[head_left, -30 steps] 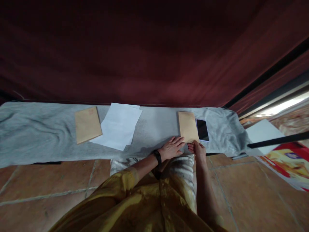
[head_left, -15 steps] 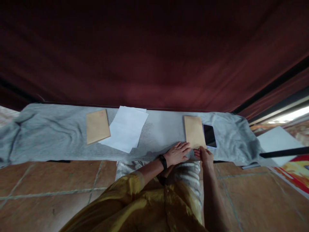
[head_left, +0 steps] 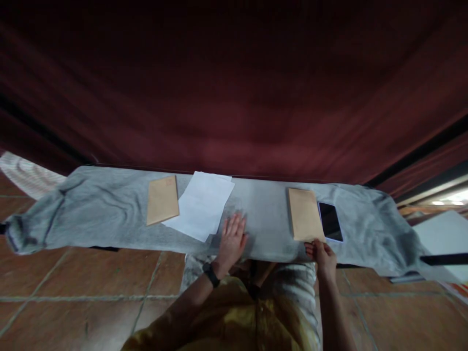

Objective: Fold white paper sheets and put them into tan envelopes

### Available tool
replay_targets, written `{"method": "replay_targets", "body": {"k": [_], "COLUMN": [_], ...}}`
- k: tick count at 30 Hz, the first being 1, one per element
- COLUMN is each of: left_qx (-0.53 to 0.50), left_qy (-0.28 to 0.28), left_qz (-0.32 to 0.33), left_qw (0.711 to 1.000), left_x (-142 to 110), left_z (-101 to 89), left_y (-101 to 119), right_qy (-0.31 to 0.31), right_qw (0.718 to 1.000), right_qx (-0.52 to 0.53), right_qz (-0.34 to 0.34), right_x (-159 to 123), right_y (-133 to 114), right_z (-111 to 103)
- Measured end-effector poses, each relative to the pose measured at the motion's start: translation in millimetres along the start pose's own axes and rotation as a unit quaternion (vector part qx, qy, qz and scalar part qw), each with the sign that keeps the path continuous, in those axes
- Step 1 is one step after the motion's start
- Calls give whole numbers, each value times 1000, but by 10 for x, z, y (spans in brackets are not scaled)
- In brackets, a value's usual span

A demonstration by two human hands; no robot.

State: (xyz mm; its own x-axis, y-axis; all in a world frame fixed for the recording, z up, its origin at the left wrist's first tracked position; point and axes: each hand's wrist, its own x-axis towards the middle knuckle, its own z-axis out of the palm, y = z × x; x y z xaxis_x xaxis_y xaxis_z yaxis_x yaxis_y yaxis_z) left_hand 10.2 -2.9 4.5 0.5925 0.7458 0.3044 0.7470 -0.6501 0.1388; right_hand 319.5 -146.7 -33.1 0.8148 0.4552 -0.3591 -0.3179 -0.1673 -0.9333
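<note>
My left hand (head_left: 232,239) lies flat on the grey cloth (head_left: 261,219), fingers spread, holding nothing. Just left of its fingertips are white paper sheets (head_left: 204,202), slightly fanned. My right hand (head_left: 323,256) pinches the near right corner of a brown envelope (head_left: 305,214), with its thumb on top and the other fingers curled at the edge. The envelope looks thick, perhaps a stack; I cannot tell how many. A second brown envelope (head_left: 163,200) with a faint reddish mark rests left of the sheets, its right edge against them.
A phone (head_left: 331,222) with a purple edge lies right of the right-hand envelope. Dark red fabric (head_left: 234,97) rises behind the narrow cloth-covered surface. At the right, a dark bar (head_left: 444,258) crosses a white panel (head_left: 446,239). Brown floor tiles (head_left: 98,278) show below.
My left hand has left the right-hand envelope and moved left across the cloth, towards the paper sheets. My right hand stays at the envelope's corner. The whole view has shifted slightly.
</note>
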Motion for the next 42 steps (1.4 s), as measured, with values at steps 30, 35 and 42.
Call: {"method": "replay_targets", "body": {"k": [30, 35, 42], "left_qx": [12, -34, -52], "left_qy": [-20, -20, -61], "left_qz": [-45, 71, 95], "left_qw": [999, 997, 992], "left_x": [-290, -139, -18], "left_z": [-409, -238, -106], "left_y": [-544, 7, 574], "right_qy": [-81, -165, -184], "right_qw": [953, 960, 949], "right_qx": [-202, -148, -170], "right_qz": [-210, -170, -193], "right_x": [-561, -730, -746], "right_y": [96, 124, 105], "right_z": [326, 725, 1105]}}
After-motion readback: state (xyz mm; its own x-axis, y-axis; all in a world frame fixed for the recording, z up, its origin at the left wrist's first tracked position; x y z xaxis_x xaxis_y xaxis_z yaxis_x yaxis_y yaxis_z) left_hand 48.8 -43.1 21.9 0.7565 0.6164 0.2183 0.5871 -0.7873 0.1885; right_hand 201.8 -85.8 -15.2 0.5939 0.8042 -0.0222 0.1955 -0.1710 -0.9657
